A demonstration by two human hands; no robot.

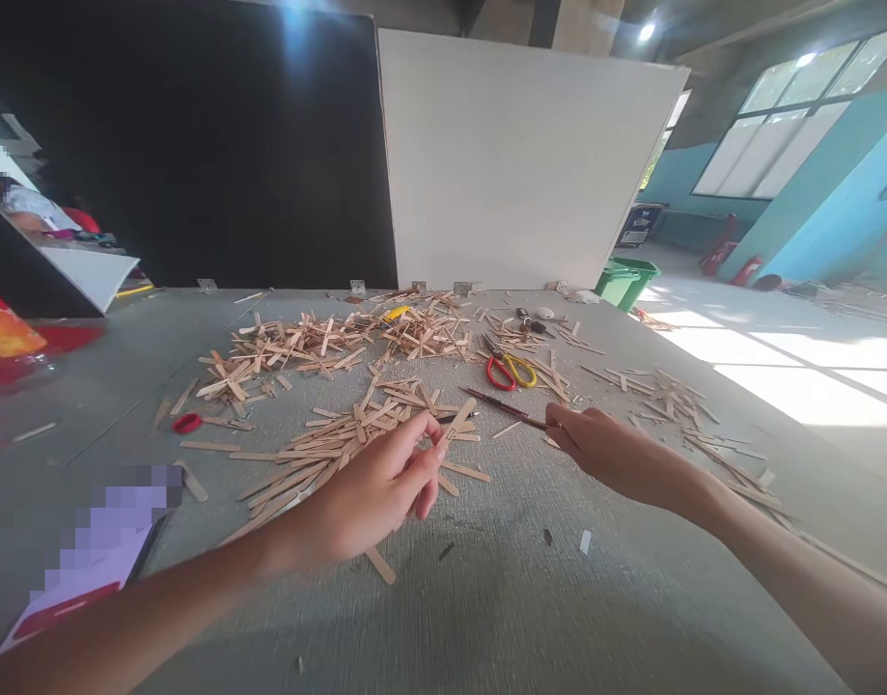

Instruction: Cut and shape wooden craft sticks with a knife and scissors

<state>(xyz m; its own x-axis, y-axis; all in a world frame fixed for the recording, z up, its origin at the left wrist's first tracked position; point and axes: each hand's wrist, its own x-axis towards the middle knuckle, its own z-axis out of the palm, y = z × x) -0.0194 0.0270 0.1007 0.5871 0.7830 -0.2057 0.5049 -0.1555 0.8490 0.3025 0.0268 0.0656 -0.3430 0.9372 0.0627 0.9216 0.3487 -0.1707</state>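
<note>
My left hand [385,483] pinches a wooden craft stick [458,421] between thumb and fingers, with a small dark mark on the stick. It hovers over a loose pile of craft sticks [327,449]. My right hand [592,439] is closed around the end of a slim, dark reddish pointed tool [497,401], whose tip points left and away from me; its exact kind is unclear. Just beyond that tool lie scissors [512,370] with one red and one yellow handle. A dark pen-like item [457,417] is partly hidden behind the held stick.
Broken sticks [291,347] heap along the back of the grey table [486,598]. Keys [534,323] lie near the white panel [515,164]. More pieces [675,401] scatter right. A red ring-shaped item [187,423] and a phone [96,560] are left. Another person [38,208] sits far left.
</note>
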